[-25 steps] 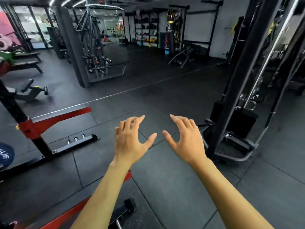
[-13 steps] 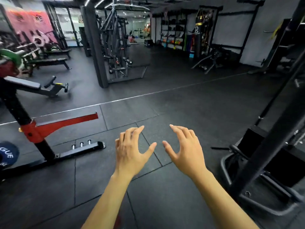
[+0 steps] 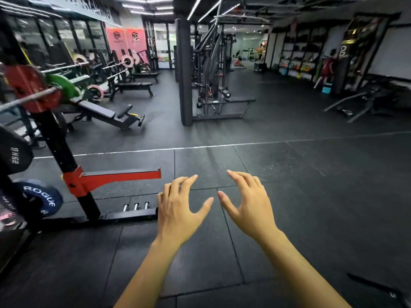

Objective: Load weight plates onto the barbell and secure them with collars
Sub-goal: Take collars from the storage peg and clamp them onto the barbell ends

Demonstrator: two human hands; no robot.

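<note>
Two hands in lower centre of frame, both held out over the black rubber floor, palms down, holding nothing. Left hand has fingers spread and loosely bent, thumb out to the right. Right hand mirrors it, thumb pointing left; thumbs near each other but apart.

One barbell at left edge of frame, resting up on a black rack post, with one red plate and one green plate on its far end. One red arm sticks out right from the post. Lower left: one blue plate reading "ROGUE", one black plate above it with mirrored "25KG". Three short pegs on the rack base. One incline bench behind the post. Two pink banners in upper left, writing too small to read.
</note>
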